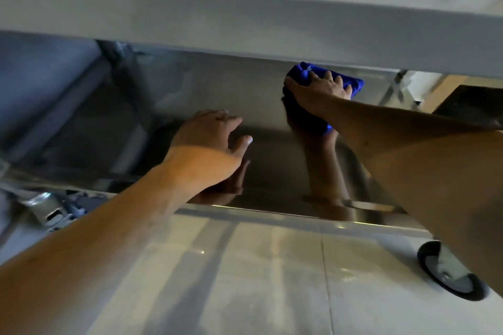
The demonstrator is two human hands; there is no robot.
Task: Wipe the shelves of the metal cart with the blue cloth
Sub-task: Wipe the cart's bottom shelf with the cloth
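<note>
The metal cart's lower shelf (266,100) is a shiny steel surface that mirrors both arms. A higher shelf (245,22) of the cart crosses the top of the view and hides the lower shelf's far edge. My right hand (318,90) presses a bunched blue cloth (356,84) flat on the lower shelf, toward its far right. My left hand (209,139) rests palm down on the same shelf, near its front middle, fingers spread and holding nothing.
The lower shelf's front lip (272,215) runs across the view. A black caster wheel (451,272) stands at the cart's front right corner, another caster bracket (54,212) at the left. Pale glossy floor tiles (245,280) lie below.
</note>
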